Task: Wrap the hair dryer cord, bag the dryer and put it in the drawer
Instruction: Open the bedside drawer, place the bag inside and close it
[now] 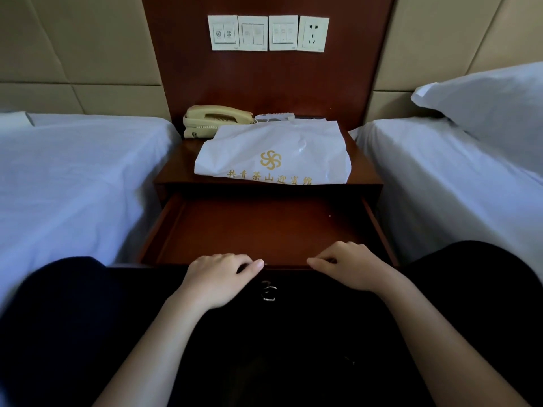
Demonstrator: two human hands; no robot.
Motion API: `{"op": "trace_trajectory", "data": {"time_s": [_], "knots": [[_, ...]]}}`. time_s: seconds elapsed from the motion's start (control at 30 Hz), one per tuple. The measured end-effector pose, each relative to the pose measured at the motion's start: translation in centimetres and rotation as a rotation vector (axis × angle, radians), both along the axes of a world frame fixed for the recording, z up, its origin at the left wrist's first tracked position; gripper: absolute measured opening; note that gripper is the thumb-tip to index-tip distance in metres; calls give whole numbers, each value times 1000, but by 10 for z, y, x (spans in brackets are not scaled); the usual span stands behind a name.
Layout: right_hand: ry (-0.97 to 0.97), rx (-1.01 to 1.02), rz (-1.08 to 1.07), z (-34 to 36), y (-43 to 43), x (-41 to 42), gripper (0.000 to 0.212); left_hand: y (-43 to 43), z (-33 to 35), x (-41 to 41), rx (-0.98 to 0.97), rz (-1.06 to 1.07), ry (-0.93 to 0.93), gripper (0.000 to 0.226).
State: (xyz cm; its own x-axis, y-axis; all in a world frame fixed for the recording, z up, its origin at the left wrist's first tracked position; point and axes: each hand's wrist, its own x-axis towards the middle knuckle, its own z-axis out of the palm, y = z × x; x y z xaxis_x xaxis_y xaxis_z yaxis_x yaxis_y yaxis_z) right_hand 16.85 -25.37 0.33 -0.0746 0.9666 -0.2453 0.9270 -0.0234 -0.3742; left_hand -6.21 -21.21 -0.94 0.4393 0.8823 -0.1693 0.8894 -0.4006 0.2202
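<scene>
A white bag (273, 154) with a gold emblem and gold lettering lies bulging on top of the wooden nightstand (176, 160); whatever fills it is hidden. Below it the drawer (264, 227) stands pulled out, its brown floor bare. My left hand (219, 277) and my right hand (352, 267) both rest on the drawer's front edge, fingers curled over the rim, one on each side of the middle. A metal ring pull (269, 292) hangs on the drawer front between them.
A cream telephone (216, 120) sits at the back left of the nightstand. Beds with white sheets flank it, left (73, 177) and right (455, 183), with a pillow (487, 104) on the right one. Wall switches and a socket (313, 33) are mounted above.
</scene>
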Motion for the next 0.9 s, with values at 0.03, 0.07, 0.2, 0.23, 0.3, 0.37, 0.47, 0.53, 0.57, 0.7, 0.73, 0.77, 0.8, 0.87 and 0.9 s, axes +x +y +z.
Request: {"op": "trace_trajectory", "data": {"time_s": [0.03,0.07,0.2,0.23,0.3,0.37,0.47,0.53,0.57,0.7,0.73,0.77,0.8,0.87,0.9], "knots": [[0,1,7,2,-1,-1,33,1,3,1,-28,7,-3,54],[1,-3,13,4,-1,-1,29,4,5,3,-67,13,-7,55],[-3,-61,26,13,11,2,38,26,14,15,-206,16,-4,64],[-2,-79,21,14,16,2,39,32,15,19,-216,15,10,64],[-3,-122,14,17,26,3,38,43,19,27,-241,-14,39,64],[20,-178,34,21,38,2,34,54,23,33,-294,-61,57,64],[54,-213,79,31,58,1,32,70,34,41,-332,-116,35,64],[48,-163,91,40,75,4,36,84,45,44,-310,-141,2,60],[42,-142,92,45,84,6,38,92,50,46,-297,-148,-21,58],[37,-63,62,70,123,18,37,130,74,48,-220,-152,-156,43],[53,-5,40,76,133,22,35,140,80,48,-190,-147,-214,35],[63,68,13,82,143,27,32,151,85,48,-147,-137,-276,27],[61,147,-20,86,153,31,30,165,89,48,-87,-120,-336,23],[26,300,-127,91,174,42,29,194,93,46,40,-51,-440,20],[-2,367,-197,91,184,46,30,208,94,46,90,2,-483,25]]}}
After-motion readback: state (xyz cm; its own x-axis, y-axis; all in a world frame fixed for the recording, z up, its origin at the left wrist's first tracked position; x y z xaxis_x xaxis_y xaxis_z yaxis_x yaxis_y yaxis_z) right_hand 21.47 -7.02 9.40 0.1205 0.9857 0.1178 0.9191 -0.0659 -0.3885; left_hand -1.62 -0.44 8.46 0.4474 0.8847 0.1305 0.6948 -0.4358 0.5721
